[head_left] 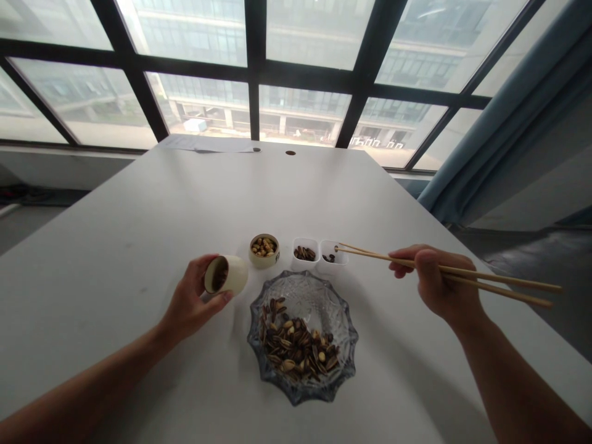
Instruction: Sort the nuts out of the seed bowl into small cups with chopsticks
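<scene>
My left hand (192, 302) is wrapped round a tilted cream cup (237, 275) with some dark bits inside. In my right hand (441, 280) is a pair of wooden chopsticks (490, 280), their tips over the right white dish (342, 264), which holds a few dark pieces. A small pale item seems to be at the tips. Beside it, the left white dish (306, 242) contains striped seeds. A round cream bowl (264, 262) is filled with brown nuts. Nearest me, a scalloped glass bowl (319, 290) holds mixed seeds and nuts.
The white table (185, 203) stretches to the windows. Papers (208, 144) lie at its far left edge, near two round holes in the top. A blue curtain (499, 117) hangs at the right.
</scene>
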The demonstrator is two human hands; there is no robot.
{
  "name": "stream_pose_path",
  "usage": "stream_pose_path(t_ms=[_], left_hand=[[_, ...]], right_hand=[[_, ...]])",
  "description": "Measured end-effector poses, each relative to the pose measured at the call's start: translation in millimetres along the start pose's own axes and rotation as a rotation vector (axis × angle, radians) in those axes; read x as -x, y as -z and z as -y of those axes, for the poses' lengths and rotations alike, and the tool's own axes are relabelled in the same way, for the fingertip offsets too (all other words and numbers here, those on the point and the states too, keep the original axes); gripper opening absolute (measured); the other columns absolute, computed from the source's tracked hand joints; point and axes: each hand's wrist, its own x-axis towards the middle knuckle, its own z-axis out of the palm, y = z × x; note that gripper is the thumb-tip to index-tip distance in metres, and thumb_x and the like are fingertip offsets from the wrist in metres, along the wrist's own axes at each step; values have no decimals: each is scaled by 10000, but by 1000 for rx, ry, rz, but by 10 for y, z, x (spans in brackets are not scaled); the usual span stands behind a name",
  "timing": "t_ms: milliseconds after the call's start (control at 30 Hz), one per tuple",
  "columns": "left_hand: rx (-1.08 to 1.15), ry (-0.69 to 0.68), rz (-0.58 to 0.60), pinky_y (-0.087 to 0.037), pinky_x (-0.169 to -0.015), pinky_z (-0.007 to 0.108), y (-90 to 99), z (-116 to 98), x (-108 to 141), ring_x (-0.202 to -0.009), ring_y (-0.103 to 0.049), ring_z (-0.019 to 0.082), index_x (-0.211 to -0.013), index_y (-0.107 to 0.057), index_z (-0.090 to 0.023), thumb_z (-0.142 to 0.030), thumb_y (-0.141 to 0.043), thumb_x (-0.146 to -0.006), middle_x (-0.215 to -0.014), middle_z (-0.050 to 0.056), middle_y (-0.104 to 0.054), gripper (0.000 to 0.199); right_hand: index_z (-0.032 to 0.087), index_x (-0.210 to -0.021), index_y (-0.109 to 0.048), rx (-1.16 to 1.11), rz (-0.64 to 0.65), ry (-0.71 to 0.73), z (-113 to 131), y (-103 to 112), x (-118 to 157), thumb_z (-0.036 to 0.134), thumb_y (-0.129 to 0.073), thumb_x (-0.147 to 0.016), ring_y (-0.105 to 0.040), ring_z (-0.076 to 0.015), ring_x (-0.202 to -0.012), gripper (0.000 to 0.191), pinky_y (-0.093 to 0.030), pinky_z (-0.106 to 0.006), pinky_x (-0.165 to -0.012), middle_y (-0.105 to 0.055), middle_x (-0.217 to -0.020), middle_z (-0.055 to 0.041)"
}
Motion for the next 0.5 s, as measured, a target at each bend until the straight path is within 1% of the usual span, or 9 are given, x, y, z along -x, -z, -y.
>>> stream_pose_path(t_ms=[133, 267, 367, 500], left_hand=[[-43, -8, 18, -597, -931, 403, 14, 12, 0, -1101, -694, 275, -1269, -483, -187, -422, -771, -730, -1232, 132, -659, 655], [-160, -76, 37, -584, -951, 406, 23, -6, 0, -1115, -685, 278, -1276, -509, -193, -422, -791, -718, -1254, 129, -662, 666], [-215, -108, 57, -572, -971, 409, 22, -27, -8, -1148, -670, 282, -1272, -533, -199, -415, -798, -716, -1293, 129, -652, 653], [-250, -112, 66, -578, -947, 414, 17, -38, -23, -1117, -679, 275, -1283, -539, -202, -433, -793, -728, -1295, 129, -653, 653]], right_hand=[[189, -806, -763, 0, -3, -100, -5, -15, -13, 608, -551, -952, -665, -184, -519, 492, -543, -311, -509, -716, -625, -69], [185, -779, -763, -65, -14, -189, 16, -26, -29, 618, -595, -922, -658, -176, -504, 485, -546, -298, -489, -718, -623, -70], [177, -754, -762, -97, -4, -224, 32, -31, -46, 639, -622, -893, -657, -175, -492, 502, -548, -292, -472, -715, -617, -72], [161, -756, -761, -85, -13, -247, 42, -38, -60, 641, -638, -880, -660, -172, -487, 510, -556, -283, -467, -714, -612, -77]])
